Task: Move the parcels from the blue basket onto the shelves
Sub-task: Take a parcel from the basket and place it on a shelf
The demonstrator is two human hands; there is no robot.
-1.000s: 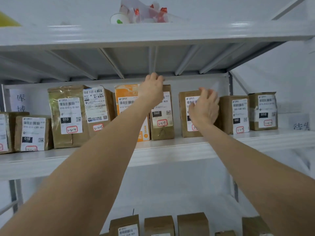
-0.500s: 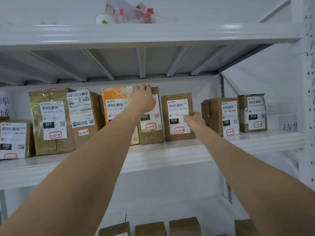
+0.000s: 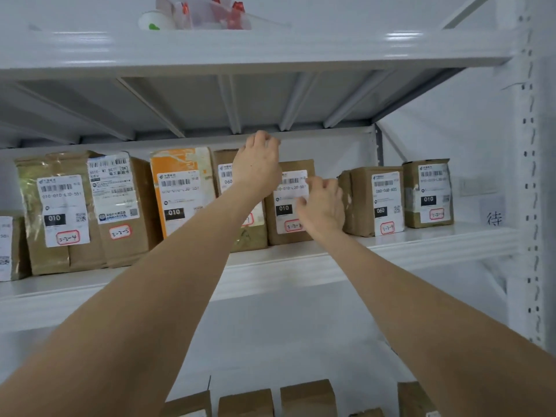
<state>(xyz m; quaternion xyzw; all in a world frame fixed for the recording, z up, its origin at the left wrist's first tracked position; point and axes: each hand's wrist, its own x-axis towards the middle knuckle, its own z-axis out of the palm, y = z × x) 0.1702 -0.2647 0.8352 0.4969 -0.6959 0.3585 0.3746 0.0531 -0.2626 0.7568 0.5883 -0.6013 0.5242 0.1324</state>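
- A far-left parcel (image 3: 9,248) is cut off by the frame edge at the left end of the middle shelf (image 3: 436,239).
- A gold-brown parcel (image 3: 54,212) marked 3-3-4 and a brown parcel (image 3: 126,206) marked 3-3-5 are stood upright beside it, touching each other, labels outward.
- An orange parcel (image 3: 180,191) is set upright next in the row.
- A tall parcel (image 3: 224,176) is stood just right of it and is partly covered by the left hand (image 3: 257,167). The fingers are loosely curled above its top edge and nothing is seen held in them, so this parcel is judged to be already placed.
- A middle parcel (image 3: 285,206) labelled 010 is stood on the shelf against the tall one. Its right edge is covered by the right hand (image 3: 323,206). The fingers are curled, but whether the edge is pinched or only touched cannot be told. A last straightening is judged to be under way.
- Two further parcels (image 3: 373,200) are stood to the right, one marked 060 and one marked 010, with a gap left beside the middle parcel.
- Lower parcels (image 3: 307,398) are seen on the shelf beneath.
- The blue basket is not in view, so how many parcels are left cannot be told. The row is judged to be well filled.
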